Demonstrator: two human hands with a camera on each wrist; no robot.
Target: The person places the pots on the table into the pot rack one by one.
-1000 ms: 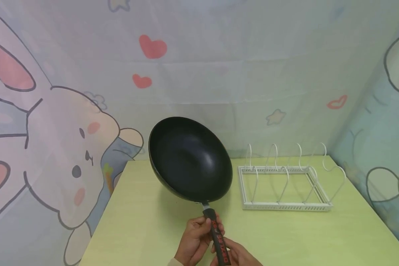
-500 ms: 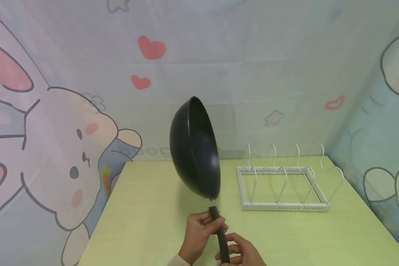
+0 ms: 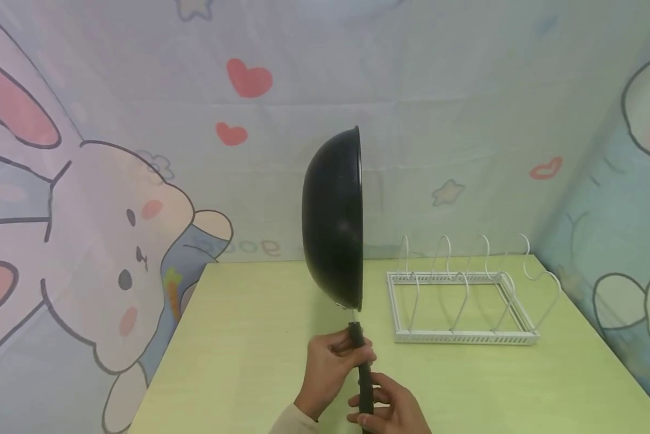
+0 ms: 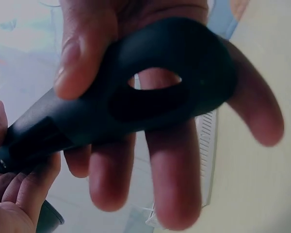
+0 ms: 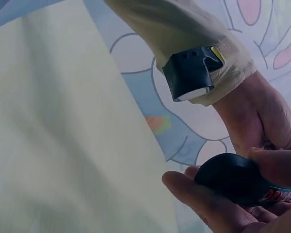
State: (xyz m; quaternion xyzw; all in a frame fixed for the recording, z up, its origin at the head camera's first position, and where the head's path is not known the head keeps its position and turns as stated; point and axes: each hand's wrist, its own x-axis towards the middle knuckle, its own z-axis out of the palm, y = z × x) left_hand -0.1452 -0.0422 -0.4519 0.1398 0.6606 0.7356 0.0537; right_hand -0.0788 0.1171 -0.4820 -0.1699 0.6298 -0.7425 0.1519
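Observation:
A black wok stands edge-on above the table in the head view, its round outside facing left and its handle pointing down. My left hand grips the handle close to the bowl, thumb across it. Lower down, my right hand holds the handle's end between thumb and fingers. The left wrist view shows that end with its oval hanging hole, the right thumb lying on it and spread fingers behind. In the right wrist view, red lettering shows on the handle. The wok's inside is hidden.
To the right of the wok, a white wire rack with several upright loops stands on the pale yellow-green table. A printed cloth with a rabbit and hearts hangs behind and at the sides.
The wok has turned about its handle from showing its dark inside to standing edge-on. It has also risen and moved slightly right, with both hands still on the handle.

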